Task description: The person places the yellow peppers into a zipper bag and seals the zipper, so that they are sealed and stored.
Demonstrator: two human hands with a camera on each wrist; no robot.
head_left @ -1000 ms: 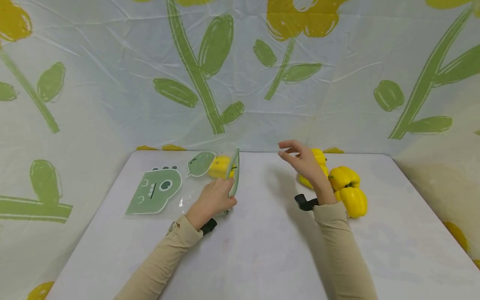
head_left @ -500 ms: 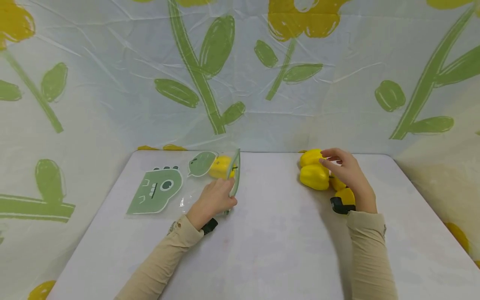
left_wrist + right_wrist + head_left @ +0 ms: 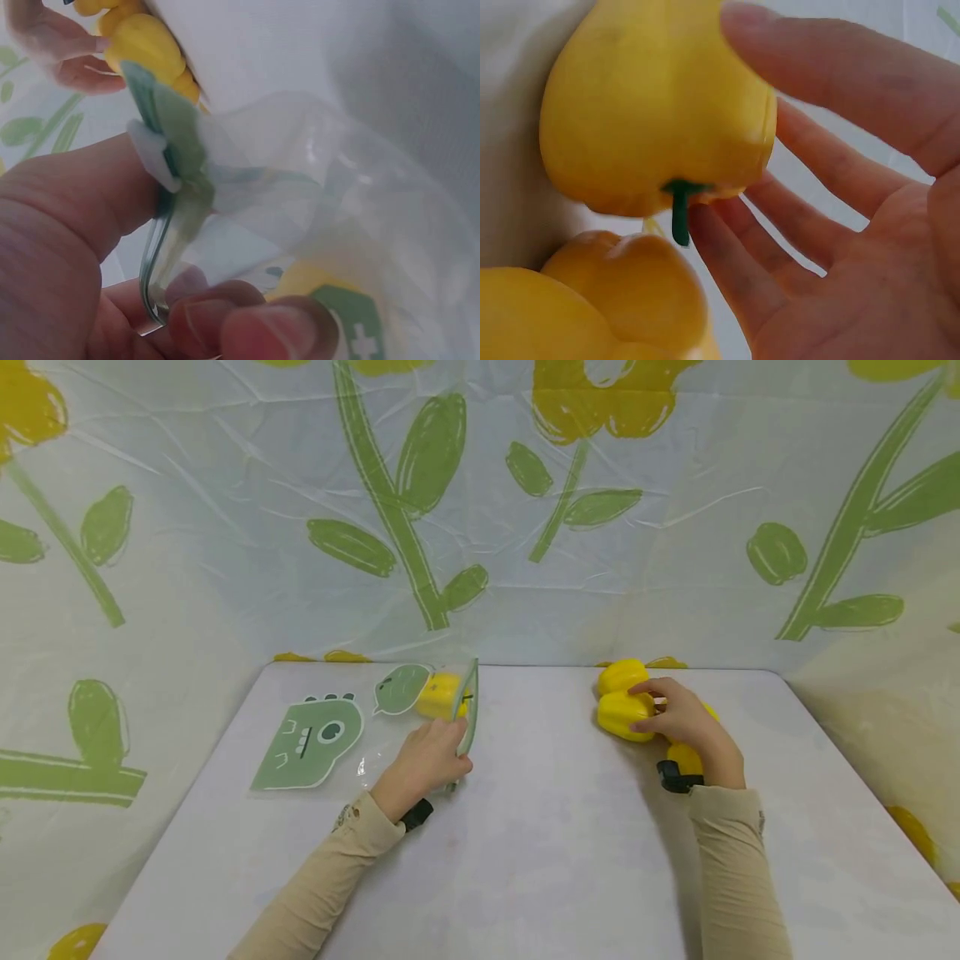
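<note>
In the head view my left hand [image 3: 426,760] pinches the green-edged mouth of a clear plastic zip bag [image 3: 309,747] printed with a green cartoon creature. The bag lies on the table, its mouth raised and parted. One yellow bell pepper [image 3: 437,695] is inside, close to that mouth. A small white slider [image 3: 154,154] shows by my left thumb in the left wrist view. At the right, my right hand [image 3: 688,724] has thumb and fingers on either side of another yellow bell pepper [image 3: 624,716]. Its green stem [image 3: 680,214] faces my palm in the right wrist view.
More yellow bell peppers are clustered around the right hand, one behind [image 3: 621,675] and others partly hidden beneath the hand and wrist. The white table [image 3: 525,843] ends at a flower-printed cloth [image 3: 645,593] hanging behind it and at both sides.
My right hand has moved right, away from the space near the bag, then down onto a pepper in the cluster. My left hand and the bag stay in place.
</note>
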